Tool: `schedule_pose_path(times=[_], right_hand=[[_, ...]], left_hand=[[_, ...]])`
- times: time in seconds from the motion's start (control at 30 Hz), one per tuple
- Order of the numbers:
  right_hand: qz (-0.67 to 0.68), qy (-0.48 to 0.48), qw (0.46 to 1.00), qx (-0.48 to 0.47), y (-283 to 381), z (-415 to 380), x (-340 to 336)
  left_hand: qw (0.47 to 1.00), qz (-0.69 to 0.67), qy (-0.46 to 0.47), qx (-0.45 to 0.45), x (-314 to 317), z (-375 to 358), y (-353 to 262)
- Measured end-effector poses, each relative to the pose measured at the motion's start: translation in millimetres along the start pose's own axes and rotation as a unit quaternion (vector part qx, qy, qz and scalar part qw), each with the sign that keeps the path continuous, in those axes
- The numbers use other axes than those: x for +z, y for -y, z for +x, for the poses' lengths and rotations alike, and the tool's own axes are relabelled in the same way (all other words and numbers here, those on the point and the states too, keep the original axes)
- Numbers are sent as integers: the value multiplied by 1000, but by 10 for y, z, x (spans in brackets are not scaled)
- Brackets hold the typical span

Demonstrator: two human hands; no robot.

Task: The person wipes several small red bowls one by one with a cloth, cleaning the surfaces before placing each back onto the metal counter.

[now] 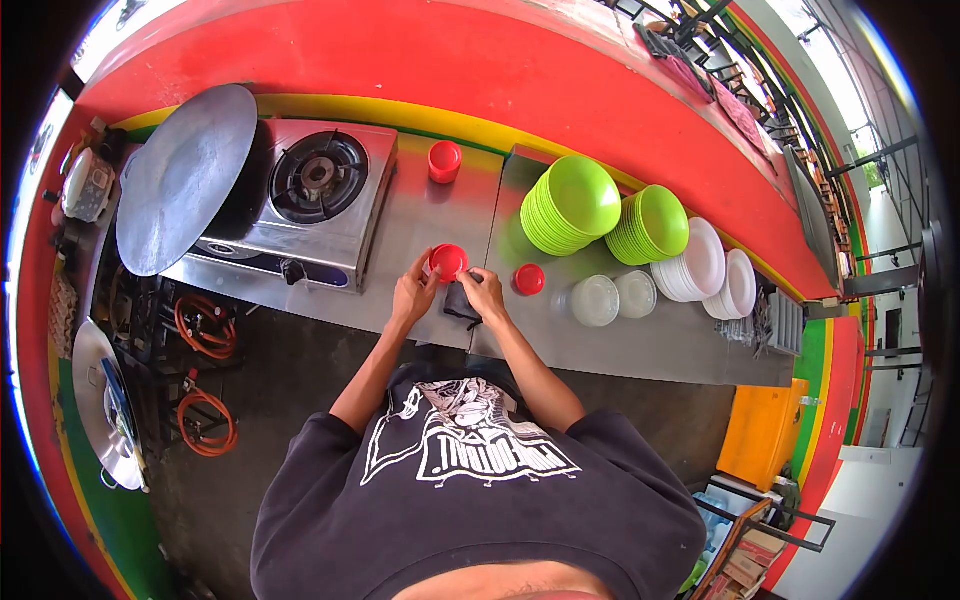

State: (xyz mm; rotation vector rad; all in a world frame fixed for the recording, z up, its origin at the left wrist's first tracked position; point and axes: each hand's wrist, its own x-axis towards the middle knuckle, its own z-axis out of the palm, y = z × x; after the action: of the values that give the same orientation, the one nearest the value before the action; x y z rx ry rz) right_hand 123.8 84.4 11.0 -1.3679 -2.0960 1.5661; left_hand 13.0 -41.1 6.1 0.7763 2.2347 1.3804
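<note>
Between my two hands is a small red bowl (448, 262) over the steel counter. My left hand (416, 290) grips its left side, fingers curled on the rim. My right hand (484, 294) is closed at its lower right side, with a dark cloth (460, 306) bunched under the fingers and hanging down. One more red bowl (529, 280) sits on the counter just right of my right hand. Farther back stands a stack of red bowls (445, 161).
A gas stove (320, 180) and a large wok (187, 180) are at the left. To the right stand green bowl stacks (572, 205), white bowl stacks (690, 262) and clear bowls (596, 300). A red wall (400, 60) runs behind the counter (430, 215).
</note>
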Motion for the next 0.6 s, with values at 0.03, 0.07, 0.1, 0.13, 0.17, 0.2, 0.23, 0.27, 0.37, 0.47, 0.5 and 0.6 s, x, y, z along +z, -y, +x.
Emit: schedule_pose_path(times=[0.03,0.07,0.1,0.13,0.17,0.2,0.23,0.27,0.37,0.47,0.5,0.6], right_hand=[[-1,10,1000,-4,-6,1,-20],[24,16,1000,-7,-16,-2,-42],[49,23,998,-10,22,-38,-78],[74,31,997,-12,57,-81,-106],[124,36,992,-8,86,-132,-141],[173,42,984,-4,204,-232,-210],[222,46,974,2,246,-295,-256],[258,57,964,0,214,-317,-281],[298,100,949,15,428,-583,-391],[240,138,961,-6,279,-653,-322],[223,139,965,-16,275,-703,-277],[231,119,966,-8,449,-854,-323]], left_hand=[[1000,-17,-1,-1,-1,-2,3],[999,-33,-2,-2,-5,0,9],[999,-50,-4,-3,-22,1,-1],[995,-97,12,-10,-42,2,-6],[989,-145,28,-18,-65,3,-8],[980,-191,43,-26,-100,0,-36],[974,-218,63,-29,-167,-9,-110],[965,-245,84,-34,-230,-31,-181],[917,-383,114,-21,-161,-134,-422],[862,-468,188,-43,-82,-216,-568],[845,-482,223,-59,-75,-232,-603],[832,-489,256,-52,-54,-246,-702]])
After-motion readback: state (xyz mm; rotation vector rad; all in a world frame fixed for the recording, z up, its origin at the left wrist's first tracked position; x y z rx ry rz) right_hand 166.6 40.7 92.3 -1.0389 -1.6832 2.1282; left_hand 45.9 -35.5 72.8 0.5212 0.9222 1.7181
